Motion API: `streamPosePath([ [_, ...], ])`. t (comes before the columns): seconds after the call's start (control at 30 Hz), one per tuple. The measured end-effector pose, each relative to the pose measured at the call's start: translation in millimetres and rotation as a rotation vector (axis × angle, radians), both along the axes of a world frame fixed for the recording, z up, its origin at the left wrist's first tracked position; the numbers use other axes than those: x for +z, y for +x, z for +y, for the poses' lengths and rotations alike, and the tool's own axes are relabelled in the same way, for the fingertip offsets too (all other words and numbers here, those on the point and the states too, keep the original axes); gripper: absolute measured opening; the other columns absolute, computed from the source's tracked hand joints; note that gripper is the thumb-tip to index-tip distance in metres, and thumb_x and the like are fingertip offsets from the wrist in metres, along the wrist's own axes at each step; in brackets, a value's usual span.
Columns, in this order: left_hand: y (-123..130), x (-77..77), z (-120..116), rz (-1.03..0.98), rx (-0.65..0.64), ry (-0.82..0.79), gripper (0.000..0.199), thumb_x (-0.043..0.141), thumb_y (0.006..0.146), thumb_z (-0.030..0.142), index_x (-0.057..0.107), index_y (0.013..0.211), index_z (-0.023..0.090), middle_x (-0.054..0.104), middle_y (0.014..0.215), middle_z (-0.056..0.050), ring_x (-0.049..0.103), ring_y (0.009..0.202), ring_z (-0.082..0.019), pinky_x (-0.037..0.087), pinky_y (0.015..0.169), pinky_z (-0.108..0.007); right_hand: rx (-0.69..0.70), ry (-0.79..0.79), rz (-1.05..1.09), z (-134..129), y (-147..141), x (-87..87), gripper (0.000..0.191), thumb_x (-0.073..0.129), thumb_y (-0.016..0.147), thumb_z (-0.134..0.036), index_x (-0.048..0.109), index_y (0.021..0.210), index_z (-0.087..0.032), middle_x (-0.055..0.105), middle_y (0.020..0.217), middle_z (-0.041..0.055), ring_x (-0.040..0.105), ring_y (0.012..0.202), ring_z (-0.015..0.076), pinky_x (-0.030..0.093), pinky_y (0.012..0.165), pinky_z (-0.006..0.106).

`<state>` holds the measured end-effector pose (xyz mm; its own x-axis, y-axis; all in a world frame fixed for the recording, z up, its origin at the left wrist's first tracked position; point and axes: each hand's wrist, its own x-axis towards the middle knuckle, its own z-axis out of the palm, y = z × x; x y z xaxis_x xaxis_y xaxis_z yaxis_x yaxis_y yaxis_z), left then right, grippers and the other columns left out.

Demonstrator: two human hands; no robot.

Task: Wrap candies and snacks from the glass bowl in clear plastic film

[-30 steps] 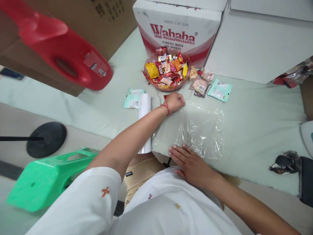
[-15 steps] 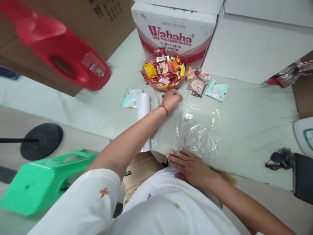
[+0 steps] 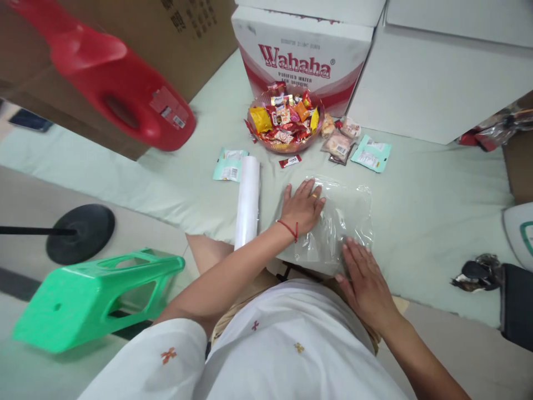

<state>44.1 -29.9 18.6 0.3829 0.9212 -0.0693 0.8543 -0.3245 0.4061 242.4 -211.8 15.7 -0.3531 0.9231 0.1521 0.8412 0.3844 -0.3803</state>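
A clear plastic sheet or bag [image 3: 333, 219] lies flat near the front edge of the table, with shiny creases in it. My left hand [image 3: 302, 206] rests palm down on its left part, fingers spread and stretched out. On its lower right part lies my right hand [image 3: 364, 275], fingers straight and the thumb apart. Left of the sheet is a white roll [image 3: 247, 200], its lower end hidden by my left forearm. One small red wrapped candy [image 3: 290, 161] lies just beyond my left hand.
Behind stands a glass bowl of wrapped candies [image 3: 285, 145] before a Wahaha box [image 3: 300, 55]. Snack packets [image 3: 339, 145] and mint-green packets [image 3: 372, 154] lie around it. A red jug [image 3: 125, 94] is at the left, a green stool [image 3: 83, 300] below it. Keys [image 3: 477, 273] lie at the right.
My left hand has come down toward me from near the bowl and opened onto the plastic, uncovering the red candy. My right hand has slid right. The plastic left of the sheet is no longer stretched to the roll.
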Motion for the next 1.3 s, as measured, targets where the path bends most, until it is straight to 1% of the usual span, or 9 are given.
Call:
streamPosePath([
  [0.17,-2,-8.0,-2,0.101,-0.049,0.037,0.064,0.028,0.106,0.054,0.031,0.163,0.024,0.02,0.174,-0.009,0.019,0.161,-0.029,0.003,0.126,-0.07,-0.048,-0.075,-0.115,-34,13,-17.0,0.083,0.052,0.103,-0.037,0.005,0.169,-0.023,0.03,0.169,0.0146,0.033,0.155,0.0354,0.033,0.123,0.064],
  [0.3,-1,-9.5,-5,0.107,-0.061,0.041,0.073,0.032,0.103,0.065,0.029,0.164,0.025,0.018,0.174,-0.01,0.017,0.161,-0.032,-0.001,0.124,-0.074,0.025,-0.062,-0.025,-30,27,4.1,0.073,0.052,0.103,-0.032,0.018,0.168,-0.029,0.049,0.16,0.0107,0.045,0.149,0.033,0.036,0.121,0.064],
  [0.47,-2,-10.4,-6,0.113,-0.063,0.07,0.077,0.034,0.101,0.067,0.028,0.164,0.023,0.017,0.174,-0.011,0.016,0.161,-0.032,-0.001,0.123,-0.076,-0.093,0.132,0.073,51,36,30.6,0.06,0.05,0.103,-0.025,0.037,0.162,-0.028,0.055,0.154,0.0114,0.047,0.147,0.0294,0.039,0.121,0.056],
  [0.63,-2,-9.9,-7,0.114,-0.053,0.069,0.079,0.033,0.099,0.07,0.03,0.163,0.024,0.018,0.174,-0.009,0.014,0.161,-0.033,0.002,0.123,-0.077,-0.081,0.017,-0.108,143,31,7.0,0.054,0.036,0.108,-0.039,0.044,0.157,-0.019,0.047,0.161,0.0122,0.038,0.152,0.0323,0.028,0.124,0.061],
  [0.8,-3,-11.3,-6,0.079,-0.037,0.069,0.078,0.031,0.098,0.072,0.034,0.162,0.028,0.02,0.174,-0.006,0.012,0.162,-0.034,0.002,0.125,-0.075,-0.215,-0.005,-0.204,170,64,-19.6,0.055,0.03,0.108,-0.042,0.049,0.153,-0.018,0.046,0.162,0.0125,0.039,0.152,0.0333,0.028,0.122,0.063],
  [0.97,-5,-14.9,-6,0.059,-0.037,0.099,0.076,0.028,0.1,0.071,0.035,0.162,0.028,0.024,0.173,-0.005,0.013,0.162,-0.033,0.005,0.125,-0.076,-0.274,0.113,-0.116,187,86,-2.3,0.055,0.037,0.104,-0.044,0.058,0.143,-0.012,0.063,0.14,0.0216,0.056,0.133,0.0363,0.045,0.108,0.058],
  [1.1,-6,-15.2,-7,0.081,-0.033,0.132,0.073,0.023,0.103,0.067,0.035,0.161,0.024,0.025,0.173,-0.006,0.014,0.161,-0.031,0.009,0.123,-0.078,-0.247,0.23,-0.023,238,47,41.3,0.039,0.047,0.1,-0.041,0.074,0.117,-0.02,0.076,0.11,0.0138,0.067,0.104,0.0325,0.053,0.092,0.048],
  [1.2,-6,-14.3,-8,0.081,-0.035,0.15,0.073,0.022,0.104,0.066,0.035,0.161,0.023,0.025,0.173,-0.006,0.015,0.161,-0.03,0.012,0.123,-0.077,-0.057,0.243,-0.021,295,-9,70.2,0.033,0.05,0.098,-0.035,0.076,0.112,-0.02,0.077,0.105,0.0116,0.067,0.099,0.0309,0.051,0.09,0.046],
  [1.3,-7,-13.9,-8,0.083,-0.034,0.159,0.071,0.023,0.104,0.065,0.035,0.161,0.024,0.025,0.173,-0.006,0.014,0.161,-0.03,0.014,0.123,-0.077,0.15,0.211,-0.087,350,-71,80.0,0.032,0.051,0.097,-0.031,0.076,0.113,-0.017,0.075,0.107,0.0142,0.061,0.104,0.0339,0.047,0.094,0.05],
])
